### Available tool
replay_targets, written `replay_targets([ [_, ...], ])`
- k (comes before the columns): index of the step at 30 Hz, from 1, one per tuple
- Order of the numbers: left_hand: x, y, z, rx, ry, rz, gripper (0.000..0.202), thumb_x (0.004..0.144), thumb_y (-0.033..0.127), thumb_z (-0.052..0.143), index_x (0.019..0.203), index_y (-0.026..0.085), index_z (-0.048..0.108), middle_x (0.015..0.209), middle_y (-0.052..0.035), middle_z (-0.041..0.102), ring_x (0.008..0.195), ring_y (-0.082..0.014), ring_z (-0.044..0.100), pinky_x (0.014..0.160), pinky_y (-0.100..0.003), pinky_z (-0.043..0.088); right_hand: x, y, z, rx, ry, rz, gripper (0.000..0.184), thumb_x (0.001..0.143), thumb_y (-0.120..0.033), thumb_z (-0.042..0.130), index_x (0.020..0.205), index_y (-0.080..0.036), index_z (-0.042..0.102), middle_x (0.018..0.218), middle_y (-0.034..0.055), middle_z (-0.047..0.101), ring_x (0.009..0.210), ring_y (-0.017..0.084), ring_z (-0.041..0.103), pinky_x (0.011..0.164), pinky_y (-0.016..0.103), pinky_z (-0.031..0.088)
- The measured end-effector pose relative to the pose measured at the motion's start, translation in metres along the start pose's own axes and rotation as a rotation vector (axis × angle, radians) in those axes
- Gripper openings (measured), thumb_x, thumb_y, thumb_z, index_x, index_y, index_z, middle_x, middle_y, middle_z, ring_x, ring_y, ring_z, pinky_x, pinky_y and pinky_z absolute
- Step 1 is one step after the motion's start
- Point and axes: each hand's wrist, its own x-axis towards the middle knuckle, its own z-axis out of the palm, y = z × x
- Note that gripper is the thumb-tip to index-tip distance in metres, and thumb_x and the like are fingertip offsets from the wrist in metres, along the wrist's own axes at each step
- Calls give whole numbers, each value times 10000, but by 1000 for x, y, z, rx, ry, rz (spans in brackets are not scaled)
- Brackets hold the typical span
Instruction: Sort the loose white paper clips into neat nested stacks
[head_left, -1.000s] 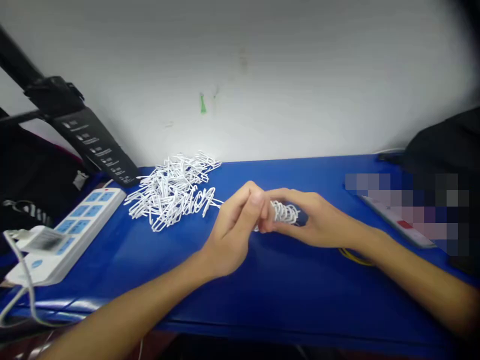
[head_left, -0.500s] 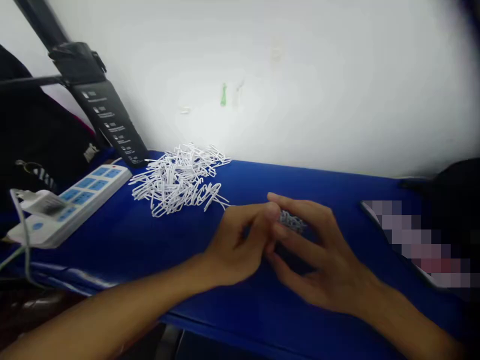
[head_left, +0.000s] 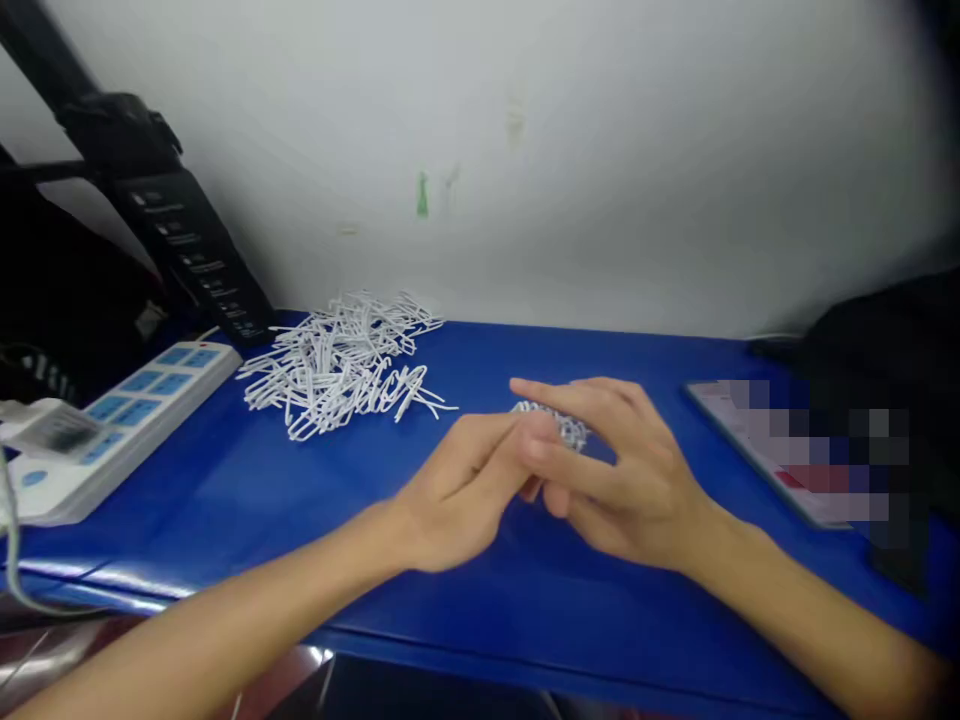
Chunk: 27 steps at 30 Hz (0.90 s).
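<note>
Pinching a small bunch of linked white wire paper clips [head_left: 551, 422] between a bare left hand [head_left: 461, 490] and a bare right hand [head_left: 626, 470], just above the middle of a flat blue counter [head_left: 225, 530], the contact hidden in part behind the fingertips. Closing the left fingers together against the near end of the bunch, apparently gripping it, while curving the right fingers loosely over and around it, with the index finger reaching across the top, so that any real grip on that side cannot be told. Judging the step in hand as fitting or adjusting clips on this one bunch, apart from the rest; any further clip would call for freeing one hand and reaching left to a loose heap of bent white wire paper clips [head_left: 337, 365], lying near the hands but not touching them. Counting two hands, one held bunch and one heap, with clips in both too tangled to number. Showing also, at the far left, one white power strip with blue switch panels [head_left: 161, 395] and, at the right, one flat device with a pixelated surface [head_left: 780, 450] beside one black fabric bag [head_left: 877, 370]
</note>
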Motion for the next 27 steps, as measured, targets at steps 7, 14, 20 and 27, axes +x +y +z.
replay_targets([
  [7, 3, 2, -4, 39, -5, -51, 580, 1115, 532, 384, 791, 139, 662, 748, -47, 650, 675, -123, 545, 641, -254, 448, 3, 3, -1, -38, -31, 33, 811, 932, -128, 637, 1637, -427, 369, 1540, 128, 617, 1240, 309, 689, 1000, 526, 470],
  [14, 5, 3, -4, 68, 16, -30, 590, 1114, 533, 378, 785, 136, 666, 769, -54, 659, 668, -123, 543, 626, -254, 447, 6, 2, -6, -123, -56, 67, 733, 919, -145, 654, 1588, -359, 445, 1485, 110, 674, 1189, 292, 699, 987, 501, 465],
  [20, 6, 6, -8, 121, 42, 38, 562, 1122, 486, 386, 797, 132, 677, 756, -48, 639, 692, -131, 547, 651, -265, 444, 11, -10, -12, -262, -21, 85, 687, 910, -192, 702, 1553, -357, 524, 1450, 77, 708, 1143, 306, 707, 1042, 540, 445],
  [27, 5, 23, 1, 144, -43, 102, 525, 1130, 419, 380, 826, 145, 709, 805, -69, 699, 740, -147, 593, 739, -284, 480, 36, -6, -23, 344, 140, 507, 450, 1061, -291, 517, 1492, -316, 640, 1433, 60, 717, 1208, 283, 686, 1080, 508, 491],
])
